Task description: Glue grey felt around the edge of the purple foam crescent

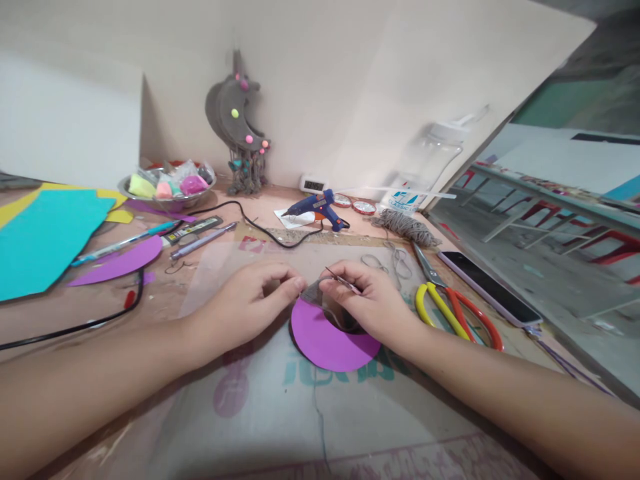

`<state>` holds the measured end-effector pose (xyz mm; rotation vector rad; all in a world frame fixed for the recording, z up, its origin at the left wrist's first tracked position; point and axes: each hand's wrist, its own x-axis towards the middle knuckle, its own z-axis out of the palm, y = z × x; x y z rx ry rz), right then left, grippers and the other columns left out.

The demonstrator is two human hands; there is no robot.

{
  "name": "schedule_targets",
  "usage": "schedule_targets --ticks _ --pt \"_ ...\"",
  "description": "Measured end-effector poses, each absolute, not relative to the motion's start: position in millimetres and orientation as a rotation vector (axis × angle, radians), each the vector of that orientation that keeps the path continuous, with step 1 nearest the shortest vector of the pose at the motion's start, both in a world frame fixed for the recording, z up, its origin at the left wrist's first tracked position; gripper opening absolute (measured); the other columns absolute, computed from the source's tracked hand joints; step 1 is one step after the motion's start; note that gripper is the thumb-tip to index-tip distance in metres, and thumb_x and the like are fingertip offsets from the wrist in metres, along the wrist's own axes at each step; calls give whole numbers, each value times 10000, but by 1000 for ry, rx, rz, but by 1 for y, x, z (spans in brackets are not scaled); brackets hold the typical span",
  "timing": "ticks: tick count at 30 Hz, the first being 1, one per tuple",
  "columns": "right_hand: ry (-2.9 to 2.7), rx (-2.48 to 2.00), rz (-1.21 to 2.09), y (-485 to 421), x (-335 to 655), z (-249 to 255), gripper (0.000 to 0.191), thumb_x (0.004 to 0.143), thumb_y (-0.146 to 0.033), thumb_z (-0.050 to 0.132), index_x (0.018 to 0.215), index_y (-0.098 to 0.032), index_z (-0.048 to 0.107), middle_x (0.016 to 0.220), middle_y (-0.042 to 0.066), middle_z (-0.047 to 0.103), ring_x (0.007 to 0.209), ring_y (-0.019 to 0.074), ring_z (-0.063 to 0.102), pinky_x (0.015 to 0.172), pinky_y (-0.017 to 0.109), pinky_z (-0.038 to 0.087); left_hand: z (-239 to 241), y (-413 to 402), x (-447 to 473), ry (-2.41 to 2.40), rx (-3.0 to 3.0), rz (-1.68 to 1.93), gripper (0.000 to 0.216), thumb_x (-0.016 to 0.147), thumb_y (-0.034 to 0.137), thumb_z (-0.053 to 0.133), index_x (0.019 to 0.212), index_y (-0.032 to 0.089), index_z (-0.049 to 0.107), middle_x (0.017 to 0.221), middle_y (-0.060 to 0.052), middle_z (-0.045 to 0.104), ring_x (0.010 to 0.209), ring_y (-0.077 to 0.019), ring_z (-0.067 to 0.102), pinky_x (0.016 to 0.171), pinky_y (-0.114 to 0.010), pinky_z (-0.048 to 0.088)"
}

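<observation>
A purple crescent-shaped cutout (pixel 333 340) stands upright over the mat, its opening facing up and right. Dark grey yarn-like material (pixel 313 292) covers its upper left end. My left hand (pixel 265 293) pinches that end between thumb and fingers. Close by, my right hand (pixel 367 293) is closed, with thumb and fingers together inside the crescent's curve. A thin, dark, pointed stick (pixel 334 274) pokes out of its fingers; its exact kind is unclear. The right fingers partly hide the crescent's right arm.
A blue glue gun (pixel 317 208), grey yarn bundle (pixel 407 227), scissors (pixel 445 293) and phone (pixel 490 287) lie around the printed mat (pixel 240 427). Leftward are turquoise sheets (pixel 50 240), a bowl (pixel 167 200) and a black cord (pixel 100 325). A decorated grey moon (pixel 227 110) hangs behind.
</observation>
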<state>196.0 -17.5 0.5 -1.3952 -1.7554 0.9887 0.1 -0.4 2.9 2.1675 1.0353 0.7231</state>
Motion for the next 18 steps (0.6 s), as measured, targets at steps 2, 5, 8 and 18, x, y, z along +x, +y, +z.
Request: schedule_targets --ticks 2,5,8,18 --pt "-1749 -1401 971 -17 196 1 250 790 -425 565 788 -176 578 550 -45 470 482 78 408 455 220 344 4 -1 0 1027 2149 701 290 881 351 425 722 173 589 692 16 604 687 -138 552 620 -247 415" --pt "-1739 -1408 953 -17 196 1 255 791 -433 564 789 -178 578 544 -48 464 478 79 408 450 219 345 5 -2 1 1031 2120 677 214 849 326 476 773 183 616 744 15 640 710 -141 567 634 -249 421" --pt "-1738 -1403 953 -17 196 1 259 790 -437 566 789 -179 578 543 -49 463 478 79 407 453 219 343 6 -3 1 1039 2140 686 208 839 313 476 745 181 608 730 11 640 706 -148 567 631 -254 420" --pt "-1761 -1407 943 -16 197 -1 254 782 -429 576 780 -176 588 572 -33 506 513 89 441 490 224 361 3 1 1 982 2176 682 287 882 348 420 736 175 596 713 8 618 703 -142 554 623 -249 419"
